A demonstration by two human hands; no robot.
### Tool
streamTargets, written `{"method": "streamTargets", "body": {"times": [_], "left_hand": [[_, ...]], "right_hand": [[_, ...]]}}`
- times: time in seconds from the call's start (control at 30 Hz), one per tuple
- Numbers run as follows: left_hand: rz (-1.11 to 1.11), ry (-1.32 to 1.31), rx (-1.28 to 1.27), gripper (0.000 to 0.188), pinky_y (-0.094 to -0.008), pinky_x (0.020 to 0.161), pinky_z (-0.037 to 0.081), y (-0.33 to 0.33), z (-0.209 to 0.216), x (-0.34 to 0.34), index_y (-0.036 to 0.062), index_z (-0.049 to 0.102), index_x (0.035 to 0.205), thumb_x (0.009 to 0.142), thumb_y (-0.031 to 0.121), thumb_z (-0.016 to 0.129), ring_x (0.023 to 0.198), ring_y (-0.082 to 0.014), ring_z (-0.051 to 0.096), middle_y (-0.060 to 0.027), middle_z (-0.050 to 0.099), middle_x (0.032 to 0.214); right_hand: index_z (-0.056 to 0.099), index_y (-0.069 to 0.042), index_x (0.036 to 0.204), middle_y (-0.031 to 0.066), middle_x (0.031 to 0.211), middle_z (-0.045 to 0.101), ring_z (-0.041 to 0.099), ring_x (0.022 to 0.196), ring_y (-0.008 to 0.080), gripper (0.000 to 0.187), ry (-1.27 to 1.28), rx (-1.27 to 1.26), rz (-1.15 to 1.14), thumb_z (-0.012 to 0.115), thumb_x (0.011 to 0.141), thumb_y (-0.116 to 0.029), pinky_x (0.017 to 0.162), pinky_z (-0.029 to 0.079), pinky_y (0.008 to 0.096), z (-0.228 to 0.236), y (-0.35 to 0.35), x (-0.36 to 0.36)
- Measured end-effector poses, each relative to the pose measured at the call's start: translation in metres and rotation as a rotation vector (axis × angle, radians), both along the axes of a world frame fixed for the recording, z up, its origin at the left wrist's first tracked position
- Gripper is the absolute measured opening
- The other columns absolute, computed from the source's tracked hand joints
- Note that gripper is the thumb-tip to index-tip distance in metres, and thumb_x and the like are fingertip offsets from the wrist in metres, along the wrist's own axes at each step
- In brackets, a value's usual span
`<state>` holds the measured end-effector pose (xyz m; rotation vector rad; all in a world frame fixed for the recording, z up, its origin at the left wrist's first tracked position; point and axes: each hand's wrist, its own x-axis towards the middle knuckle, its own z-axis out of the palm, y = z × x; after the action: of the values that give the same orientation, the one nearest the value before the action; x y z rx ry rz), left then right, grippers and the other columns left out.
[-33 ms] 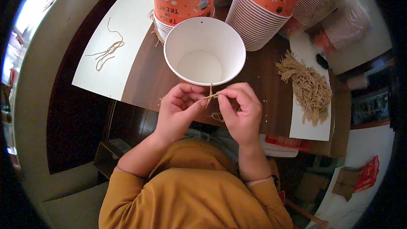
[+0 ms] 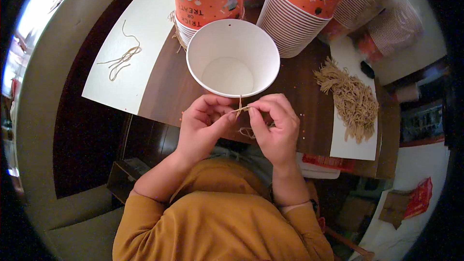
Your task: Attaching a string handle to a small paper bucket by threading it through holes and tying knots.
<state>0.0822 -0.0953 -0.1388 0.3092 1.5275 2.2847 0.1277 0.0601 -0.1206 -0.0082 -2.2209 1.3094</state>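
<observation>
A white-lined paper bucket [image 2: 232, 48] stands upright on the brown table, its open mouth toward me. Tan twine [image 2: 240, 109] comes off its near rim and crosses itself between my hands. My left hand [image 2: 205, 121] pinches the twine between thumb and finger, left of the crossing. On the other side my right hand [image 2: 275, 125] pinches it too, thumb against forefinger. A loose loop of twine hangs below, beside my right hand. In the bucket's far wall is a small hole near the rim. The bucket's near outer side is mostly hidden.
Behind the bucket rise two stacks of orange printed paper buckets [image 2: 208, 0], [image 2: 302, 14]. Bagged stacks [image 2: 391, 26] lie at the far right. A heap of cut twine [image 2: 355, 104] rests on a white sheet to the right. Loose twine [image 2: 126, 58] lies on the left white board.
</observation>
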Motion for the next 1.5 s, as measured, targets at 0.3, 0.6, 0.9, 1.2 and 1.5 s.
{"method": "streamTargets", "body": {"times": [0.3, 0.6, 0.9, 1.2, 1.5], "left_hand": [[-0.01, 0.01, -0.005, 0.027, -0.0196, 0.069, 0.049, -0.005, 0.003, 0.002, -0.001, 0.053, 0.108, 0.084, -0.001, 0.065, 0.079, -0.0081, 0.06, -0.0052, 0.064, 0.09], [-0.032, -0.178, 0.153, 0.028, -0.0195, 0.067, 0.049, -0.007, -0.002, 0.001, -0.0001, 0.054, 0.107, 0.082, 0.0, 0.067, 0.078, -0.0085, 0.06, -0.0065, 0.065, 0.089], [0.082, -0.006, 0.021, 0.03, -0.0213, 0.059, 0.049, -0.004, -0.003, 0.002, 0.0038, 0.052, 0.105, 0.08, -0.002, 0.068, 0.073, -0.0099, 0.06, -0.0054, 0.064, 0.088], [0.209, 0.272, -0.127, 0.021, -0.0174, 0.062, 0.046, -0.004, -0.001, 0.009, 0.0018, 0.052, 0.095, 0.081, -0.004, 0.067, 0.075, -0.0043, 0.057, -0.0032, 0.062, 0.087], [0.317, 1.023, -0.437, 0.02, -0.0246, 0.055, 0.047, -0.01, 0.006, -0.003, 0.0031, 0.065, 0.088, 0.071, -0.007, 0.07, 0.066, -0.017, 0.059, -0.0078, 0.058, 0.08]], "right_hand": [[0.064, -0.005, 0.083, 0.0089, 0.081, 0.061, 0.061, 0.073, 0.0255, 0.009, 0.038, 0.153, -0.084, 0.069, 0.075, -0.006, 0.067, 0.048, 0.034, -0.014, -0.007, -0.005], [0.068, 0.0, 0.087, 0.0057, 0.085, 0.066, 0.061, 0.075, 0.0102, 0.009, -0.165, -0.378, 0.099, 0.067, 0.082, -0.006, 0.066, 0.049, 0.0238, -0.021, -0.013, -0.007], [0.068, 0.0, 0.089, 0.0061, 0.088, 0.067, 0.062, 0.08, 0.0111, 0.011, -0.197, -0.541, 0.215, 0.067, 0.083, -0.009, 0.071, 0.049, 0.0242, -0.022, -0.012, -0.005], [0.066, 0.0, 0.092, 0.0027, 0.085, 0.066, 0.059, 0.077, 0.0066, 0.012, -0.259, -0.665, 0.314, 0.066, 0.084, -0.009, 0.069, 0.048, 0.0213, -0.016, -0.014, -0.004], [0.065, 0.0, 0.091, 0.0022, 0.084, 0.066, 0.058, 0.075, 0.006, 0.01, -0.288, -0.701, 0.306, 0.063, 0.085, -0.008, 0.067, 0.048, 0.0211, -0.015, -0.014, -0.005]]}}
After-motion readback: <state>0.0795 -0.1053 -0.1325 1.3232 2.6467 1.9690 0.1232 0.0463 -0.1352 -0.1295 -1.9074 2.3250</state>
